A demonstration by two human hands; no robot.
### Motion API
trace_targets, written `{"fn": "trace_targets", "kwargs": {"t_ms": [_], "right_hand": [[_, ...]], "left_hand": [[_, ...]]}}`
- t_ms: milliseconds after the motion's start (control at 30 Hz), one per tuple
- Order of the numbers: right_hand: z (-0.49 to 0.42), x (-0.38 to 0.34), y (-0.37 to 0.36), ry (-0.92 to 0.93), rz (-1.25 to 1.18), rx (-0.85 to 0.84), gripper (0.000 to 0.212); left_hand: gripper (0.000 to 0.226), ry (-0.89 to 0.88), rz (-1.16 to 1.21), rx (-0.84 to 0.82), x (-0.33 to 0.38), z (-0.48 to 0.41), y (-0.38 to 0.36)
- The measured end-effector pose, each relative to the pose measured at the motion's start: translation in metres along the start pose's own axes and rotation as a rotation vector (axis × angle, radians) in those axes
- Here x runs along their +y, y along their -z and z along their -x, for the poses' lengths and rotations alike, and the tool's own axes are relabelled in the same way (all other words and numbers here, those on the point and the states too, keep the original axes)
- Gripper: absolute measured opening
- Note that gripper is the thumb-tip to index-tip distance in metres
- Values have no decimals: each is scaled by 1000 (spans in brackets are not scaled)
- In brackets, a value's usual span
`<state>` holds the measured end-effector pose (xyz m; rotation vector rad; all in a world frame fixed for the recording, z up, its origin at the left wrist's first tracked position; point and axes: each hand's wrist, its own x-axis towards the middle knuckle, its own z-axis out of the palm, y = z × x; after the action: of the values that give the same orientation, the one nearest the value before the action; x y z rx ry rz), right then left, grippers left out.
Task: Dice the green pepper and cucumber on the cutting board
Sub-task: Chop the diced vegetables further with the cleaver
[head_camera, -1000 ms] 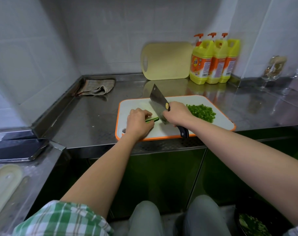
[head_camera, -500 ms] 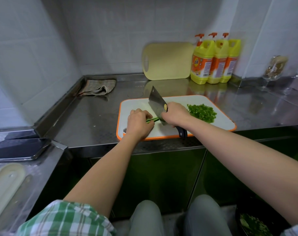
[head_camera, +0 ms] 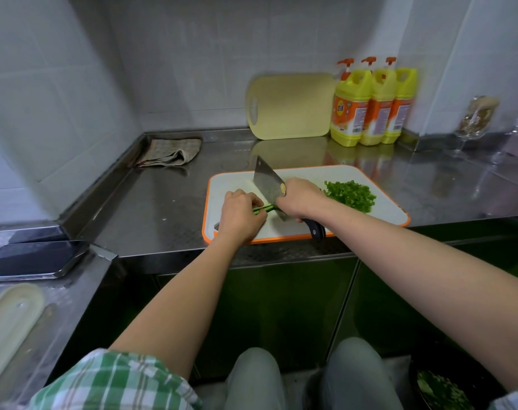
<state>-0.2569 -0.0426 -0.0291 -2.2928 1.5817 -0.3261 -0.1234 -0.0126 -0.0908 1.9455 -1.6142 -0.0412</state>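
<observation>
Green pepper strips point(head_camera: 265, 208), thin and dark, under left hand point(head_camera: 241, 214), beside cleaver point(head_camera: 268, 184)

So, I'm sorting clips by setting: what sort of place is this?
Probably a home kitchen: a stainless steel counter against tiled walls, a cleaver cutting green pepper strips on a cutting board, and three dish soap bottles.

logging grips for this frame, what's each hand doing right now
Left hand: fingers curled, holding the green pepper strips down.
Right hand: gripping the cleaver by its handle.
</observation>
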Motion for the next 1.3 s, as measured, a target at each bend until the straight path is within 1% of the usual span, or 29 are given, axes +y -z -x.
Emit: {"fn": "trace_targets", "kwargs": {"t_ms": [100,167,233,333,400,567,733,833,900,1000,1067,1133,1200,1300], "right_hand": [[-1,5,-6,-2,-43,79,26],[0,7,-4,19,-71,112,21],[1,7,3,23,-82,89,19],[6,2,14,17,-11,-53,20],[8,-2,16,23,32,-92,19],[3,-1,6,26,31,-74,16],[-1,3,-6,28,-16,63,20],[1,6,-6,48,-82,121,17],[2,5,0,44,-105,80,18],[6,1,11,33,-30,-36,20],[8,-3,13,29,9,-66,25],[6,-5,11,22,17,-72,27],[3,-4,7,9,0,-62,25],[-2,0,-4,14,-19,23,21]], "left_hand": [[30,-1,5,1,0,1,1],[36,3,-2,5,-1,3,2],[35,15,-6,14,-2,3,2],[28,33,8,20,-2,3,1],[27,33,14,21,-2,3,1],[27,35,16,20,-3,3,1],[28,32,20,19,-3,2,0],[27,32,27,23,-4,2,0],[27,35,27,24,-5,1,-1],[27,42,40,23,-6,0,-2],[26,41,42,30,-6,0,-3],[26,38,43,36,-6,0,-3],[26,34,45,37,-6,0,-3],[26,30,49,40,-7,0,-3]]}}
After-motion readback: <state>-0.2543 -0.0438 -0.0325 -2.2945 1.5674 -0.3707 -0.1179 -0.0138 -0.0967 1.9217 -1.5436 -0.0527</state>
